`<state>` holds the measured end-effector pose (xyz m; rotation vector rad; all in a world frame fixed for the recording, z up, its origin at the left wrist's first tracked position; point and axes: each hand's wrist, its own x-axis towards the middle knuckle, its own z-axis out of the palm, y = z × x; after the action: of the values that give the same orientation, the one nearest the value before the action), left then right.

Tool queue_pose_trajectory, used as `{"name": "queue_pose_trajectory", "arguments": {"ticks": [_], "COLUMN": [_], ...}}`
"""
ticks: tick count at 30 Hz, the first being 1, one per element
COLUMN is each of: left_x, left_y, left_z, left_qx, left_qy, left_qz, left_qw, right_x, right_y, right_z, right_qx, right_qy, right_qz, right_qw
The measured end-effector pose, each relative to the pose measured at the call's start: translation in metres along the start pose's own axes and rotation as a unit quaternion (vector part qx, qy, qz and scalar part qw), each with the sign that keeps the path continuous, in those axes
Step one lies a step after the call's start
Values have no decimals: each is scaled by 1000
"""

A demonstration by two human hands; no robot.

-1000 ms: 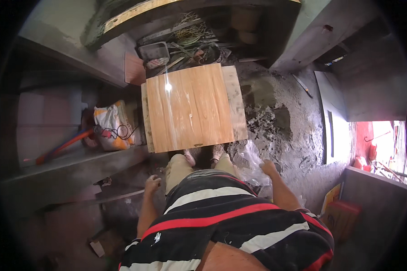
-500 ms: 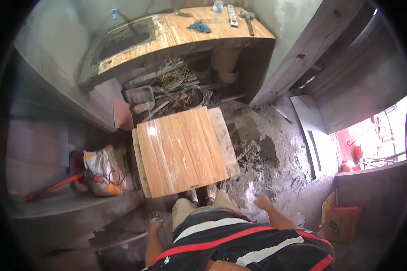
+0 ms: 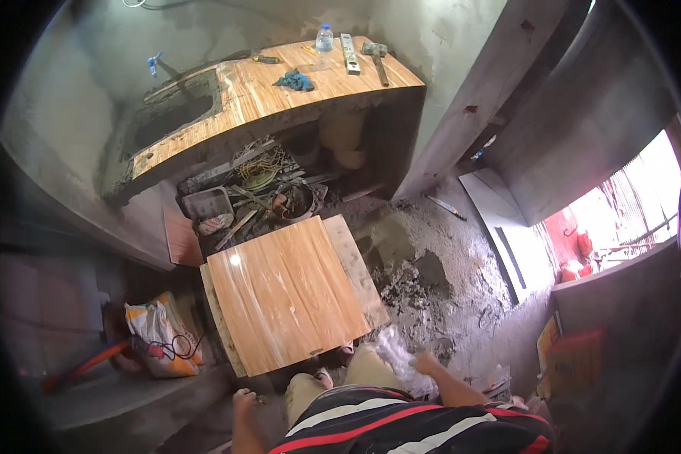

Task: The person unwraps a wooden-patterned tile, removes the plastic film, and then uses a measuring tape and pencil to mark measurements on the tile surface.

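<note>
My right hand (image 3: 429, 365) is closed at the edge of a crumpled clear plastic sheet (image 3: 393, 349), beside my right knee; its fingers are slightly blurred. My left hand (image 3: 245, 399) hangs low on the left with curled fingers, and whatever they hold is too small to make out. In front of my legs lies a large square wood-grain tile (image 3: 287, 295). It rests on a pale board (image 3: 356, 265) that sticks out past its sides. Neither hand touches the tile.
Ahead is a wood-grain tiled counter (image 3: 250, 94) with a sink opening, blue cloth (image 3: 295, 80), water bottle (image 3: 324, 39), level (image 3: 349, 54) and mallet (image 3: 378, 60). Rubble and a grey tub (image 3: 208, 204) lie beneath. Wet mortar (image 3: 416, 276) covers the floor; a sack (image 3: 164, 337) stands left.
My view has tilted up, so the counter and tile sit lower in the picture. My left hand has shifted slightly. The plastic sheet by my right hand has moved nearer my knee.
</note>
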<state>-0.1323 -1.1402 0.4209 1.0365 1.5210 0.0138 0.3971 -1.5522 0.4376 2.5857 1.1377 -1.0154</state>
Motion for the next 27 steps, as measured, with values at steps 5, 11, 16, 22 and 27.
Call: {"name": "queue_pose_trajectory", "arguments": {"ticks": [5,11,16,22,27], "left_x": [-24,-10,-12,-42,-56], "left_y": [28,63,53,51,-42], "left_z": [14,46,59,62,50], "left_qx": [-27,146,120,136,107], "left_qy": [23,36,39,61,79], "left_qz": [20,110,81,60,27], "left_qw": [999,982,989,987,991], "right_x": [38,69,86,109,107], "right_y": [26,35,16,37,-1], "right_z": [-10,-79,-115,-89,-113], "right_qx": [-26,151,175,159,139], "right_qy": [-78,-34,-16,12,-36], "right_qz": [-30,68,60,-1,-26], "right_qw": [996,986,983,987,989]}}
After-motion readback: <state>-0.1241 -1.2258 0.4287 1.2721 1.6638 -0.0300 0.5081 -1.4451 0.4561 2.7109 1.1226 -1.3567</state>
